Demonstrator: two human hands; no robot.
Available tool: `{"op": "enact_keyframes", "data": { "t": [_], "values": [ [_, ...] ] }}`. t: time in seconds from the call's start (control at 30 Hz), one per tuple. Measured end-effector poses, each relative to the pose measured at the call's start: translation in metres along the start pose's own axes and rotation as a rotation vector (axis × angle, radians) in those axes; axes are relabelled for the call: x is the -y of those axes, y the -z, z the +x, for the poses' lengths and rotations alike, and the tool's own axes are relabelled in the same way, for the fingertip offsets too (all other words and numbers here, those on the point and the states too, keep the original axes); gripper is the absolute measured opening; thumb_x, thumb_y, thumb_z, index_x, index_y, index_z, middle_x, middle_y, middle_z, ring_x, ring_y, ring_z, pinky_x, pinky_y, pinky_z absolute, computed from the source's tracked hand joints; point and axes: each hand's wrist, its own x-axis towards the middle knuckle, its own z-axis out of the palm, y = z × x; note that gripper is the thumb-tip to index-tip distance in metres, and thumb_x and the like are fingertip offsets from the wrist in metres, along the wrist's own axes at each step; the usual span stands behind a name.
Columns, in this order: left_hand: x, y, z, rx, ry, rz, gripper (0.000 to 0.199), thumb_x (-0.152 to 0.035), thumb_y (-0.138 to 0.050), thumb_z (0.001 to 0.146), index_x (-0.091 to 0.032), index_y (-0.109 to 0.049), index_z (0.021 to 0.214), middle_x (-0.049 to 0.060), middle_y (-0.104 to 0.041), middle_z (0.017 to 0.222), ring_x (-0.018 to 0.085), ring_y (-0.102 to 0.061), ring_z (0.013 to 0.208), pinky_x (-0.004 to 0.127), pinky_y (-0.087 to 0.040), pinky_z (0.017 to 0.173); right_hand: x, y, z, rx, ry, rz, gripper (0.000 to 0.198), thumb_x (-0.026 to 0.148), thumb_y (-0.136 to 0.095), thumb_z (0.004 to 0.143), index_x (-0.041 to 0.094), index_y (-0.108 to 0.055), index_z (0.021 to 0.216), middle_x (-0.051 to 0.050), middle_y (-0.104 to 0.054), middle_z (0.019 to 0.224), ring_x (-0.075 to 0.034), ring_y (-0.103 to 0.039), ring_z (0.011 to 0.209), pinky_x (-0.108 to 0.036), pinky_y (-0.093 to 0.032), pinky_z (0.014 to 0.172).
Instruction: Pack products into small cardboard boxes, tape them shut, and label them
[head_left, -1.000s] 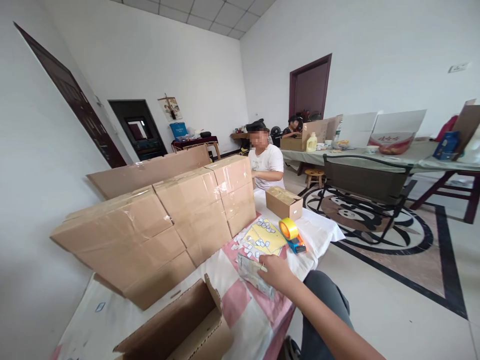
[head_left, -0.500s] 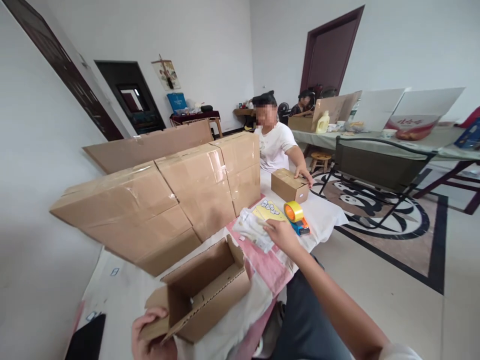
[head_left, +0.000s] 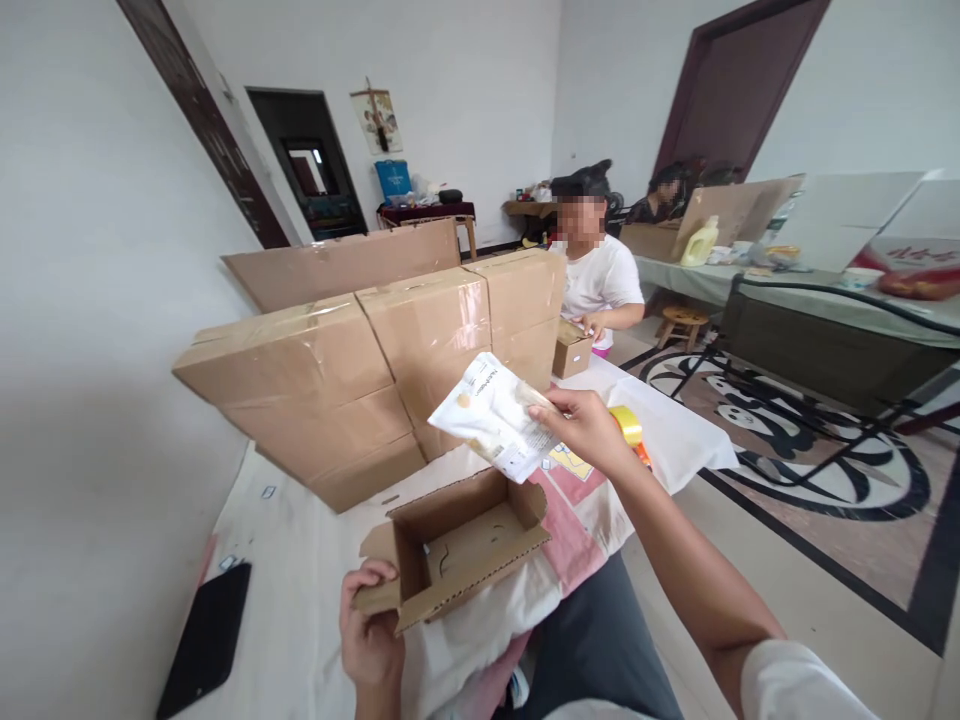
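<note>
My left hand (head_left: 371, 620) grips a flap at the near left end of an open cardboard box (head_left: 487, 590), fingers curled over it. Inside the box, the brown floor shows with small dark marks on it. Above the box's far right corner, my right hand (head_left: 581, 420) pinches the right edge of a white plastic pouch (head_left: 495, 415) with printing on it. The pouch hangs tilted in the air, clear of the table. Behind my right wrist lie a yellow tape roll (head_left: 627, 425) and a yellow printed sheet (head_left: 571, 462).
Tall cardboard panels (head_left: 420, 330) stand along the table's far side. A person in a white shirt (head_left: 607, 280) holds a small closed box (head_left: 572, 350) beyond them. A black phone-like slab (head_left: 206, 640) lies at the left. A folding chair (head_left: 832, 350) stands on the right.
My right hand has lifted the white pouch off the cloth and brought it left over the box. My left hand keeps hold of the flap. The other person's box has moved closer to them.
</note>
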Motion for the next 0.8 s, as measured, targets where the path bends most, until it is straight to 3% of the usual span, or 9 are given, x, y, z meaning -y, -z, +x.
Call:
{"op": "enact_keyframes", "data": {
  "t": [0.17,0.43,0.63,0.8],
  "values": [
    [-0.002,-0.001,-0.005,-0.008,0.023,-0.011,0.015,-0.021,-0.059,0.063,-0.021,-0.059,0.078,0.003,-0.062,0.078,0.019,-0.055,0.077,0.029,-0.042,0.070,0.020,-0.034,0.007,0.304,0.077,0.047,0.043,0.047,-0.055,0.097,0.015,-0.058,0.069,0.003,-0.045,0.064,-0.009,-0.039,0.061,-0.021,-0.030,0.057],
    [0.003,0.000,-0.013,-0.052,0.008,-0.056,0.013,-0.024,-0.057,0.066,-0.021,-0.060,0.078,0.004,-0.063,0.076,0.019,-0.055,0.073,0.029,-0.042,0.070,0.017,-0.070,0.001,0.707,0.271,-0.265,0.034,0.039,-0.049,0.103,0.018,-0.064,0.081,0.002,-0.055,0.062,-0.011,-0.046,0.059,-0.023,-0.031,0.064],
    [0.000,-0.002,-0.006,-0.003,-0.019,-0.041,0.012,-0.020,-0.055,0.068,-0.020,-0.062,0.078,0.005,-0.065,0.076,0.019,-0.056,0.075,0.028,-0.041,0.071,0.012,-0.080,-0.017,0.804,0.323,-0.467,0.027,0.028,-0.039,0.106,0.020,-0.065,0.104,-0.003,-0.067,0.077,-0.017,-0.056,0.072,-0.027,-0.031,0.069],
    [0.000,-0.003,-0.005,0.022,-0.033,-0.019,0.014,-0.019,-0.055,0.069,-0.020,-0.063,0.080,0.006,-0.066,0.078,0.020,-0.057,0.079,0.029,-0.042,0.074,0.005,-0.091,-0.025,0.872,0.398,-0.598,0.029,0.020,-0.046,0.101,0.018,-0.065,0.080,-0.006,-0.069,0.078,-0.019,-0.057,0.078,-0.031,-0.033,0.079]
  ]
}}
